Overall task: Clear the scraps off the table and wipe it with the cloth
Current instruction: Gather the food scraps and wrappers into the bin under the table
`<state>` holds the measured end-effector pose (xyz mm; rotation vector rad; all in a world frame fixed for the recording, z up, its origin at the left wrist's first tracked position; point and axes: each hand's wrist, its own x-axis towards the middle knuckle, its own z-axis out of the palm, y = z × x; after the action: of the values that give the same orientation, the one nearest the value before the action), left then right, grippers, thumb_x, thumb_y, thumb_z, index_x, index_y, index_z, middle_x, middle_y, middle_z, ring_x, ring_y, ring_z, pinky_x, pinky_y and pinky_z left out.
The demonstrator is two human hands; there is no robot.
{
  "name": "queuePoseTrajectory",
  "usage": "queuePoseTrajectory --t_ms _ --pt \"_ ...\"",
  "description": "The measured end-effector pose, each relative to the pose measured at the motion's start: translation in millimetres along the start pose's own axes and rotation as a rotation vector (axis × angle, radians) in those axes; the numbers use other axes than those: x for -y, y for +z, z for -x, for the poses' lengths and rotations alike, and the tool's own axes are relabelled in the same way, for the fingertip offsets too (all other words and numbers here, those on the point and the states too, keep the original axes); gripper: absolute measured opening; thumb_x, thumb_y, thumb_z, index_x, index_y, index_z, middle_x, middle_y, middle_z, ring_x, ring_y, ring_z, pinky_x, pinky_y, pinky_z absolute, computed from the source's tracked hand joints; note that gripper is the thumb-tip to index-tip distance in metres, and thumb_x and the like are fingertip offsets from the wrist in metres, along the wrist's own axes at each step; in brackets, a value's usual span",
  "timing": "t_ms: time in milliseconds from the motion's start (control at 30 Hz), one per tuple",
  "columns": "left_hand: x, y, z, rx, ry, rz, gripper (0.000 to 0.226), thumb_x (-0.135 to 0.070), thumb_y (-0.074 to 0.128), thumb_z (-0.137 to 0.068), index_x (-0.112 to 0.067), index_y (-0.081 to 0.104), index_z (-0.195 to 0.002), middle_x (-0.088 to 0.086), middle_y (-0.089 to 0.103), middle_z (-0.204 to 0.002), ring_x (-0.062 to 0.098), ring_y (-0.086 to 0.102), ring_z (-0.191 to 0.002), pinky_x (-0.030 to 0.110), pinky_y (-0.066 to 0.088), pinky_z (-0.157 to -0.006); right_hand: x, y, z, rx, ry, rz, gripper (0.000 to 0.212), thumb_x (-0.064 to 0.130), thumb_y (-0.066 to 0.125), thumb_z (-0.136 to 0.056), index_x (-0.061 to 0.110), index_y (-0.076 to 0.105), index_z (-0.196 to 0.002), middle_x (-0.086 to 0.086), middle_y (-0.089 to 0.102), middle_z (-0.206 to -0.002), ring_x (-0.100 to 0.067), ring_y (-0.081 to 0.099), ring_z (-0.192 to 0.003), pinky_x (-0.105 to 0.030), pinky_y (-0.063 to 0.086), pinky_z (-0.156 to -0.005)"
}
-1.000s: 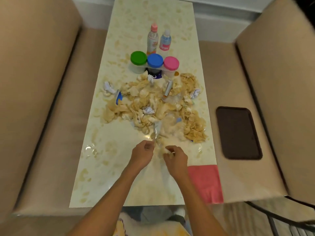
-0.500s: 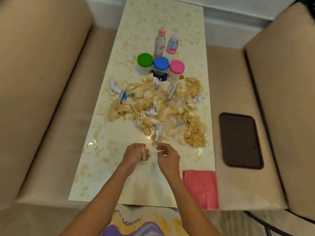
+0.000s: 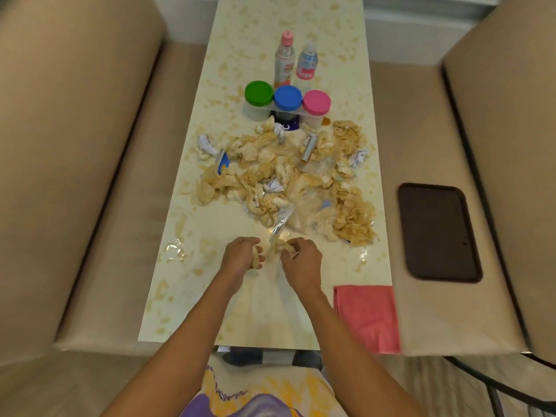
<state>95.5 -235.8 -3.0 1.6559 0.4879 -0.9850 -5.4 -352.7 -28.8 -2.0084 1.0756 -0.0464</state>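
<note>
Table (image 3: 180, 302): long narrow slab, glossy cream top with tan mottling, wedged between two beige upholstered sofas (image 3: 75, 145). Scraps (image 3: 285, 182) heaped across mid-table, nearly edge to edge: crumpled tan paper, brittle-looking flakes, clear film, small white wads, a foil tube. Light and loose, so probably best lifted by the handful rather than swept. Dark brown tray (image 3: 439, 233), rounded rectangle, parked on the right sofa seat beside the right table edge; likely the dump spot, given the reach. Pink cloth (image 3: 367, 317) flat at the near right corner, overhanging the edge, kept out of the mess for the wipe stage. Three squat jars (image 3: 288, 97), green/blue/pink lids, in a row behind the heap. Two slim clear bottles (image 3: 284, 61) beyond, toward the far edge. Left hand (image 3: 240, 258) curled tight round a tan wad. Right hand (image 3: 301, 263) pinching another wad. Both just off the heap's near side. Wet shine by the left edge.
</note>
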Motion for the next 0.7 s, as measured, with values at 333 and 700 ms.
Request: queuePoseTrajectory --t_ms 333,700 --pt "14.4 20.1 12.1 0.157 -0.020 0.093 0.032 -0.031 0.050 -0.108 -0.007 0.071 -0.110 0.022 0.077 -0.104 0.031 0.072 -0.093 0.038 0.055 -0.081 13.0 -10.8 55.4 -0.002 -0.111 -0.150 0.023 0.020 0.072 -0.092 0.025 0.071 -0.114 0.007 0.068 -0.103 -0.011 0.059 -0.094 -0.019 0.047 -0.078" --pt "1.1 8.7 6.2 0.038 0.032 0.084 0.020 -0.016 0.061 -0.103 -0.002 0.066 -0.115 0.018 0.072 -0.092 0.023 0.065 -0.060 0.030 0.050 -0.051 22.8 -30.0 24.3 0.067 -0.247 -0.071 0.036 0.005 0.065 -0.088 0.023 0.075 -0.117 0.005 0.064 -0.114 -0.019 0.052 -0.107 -0.016 0.041 -0.092"
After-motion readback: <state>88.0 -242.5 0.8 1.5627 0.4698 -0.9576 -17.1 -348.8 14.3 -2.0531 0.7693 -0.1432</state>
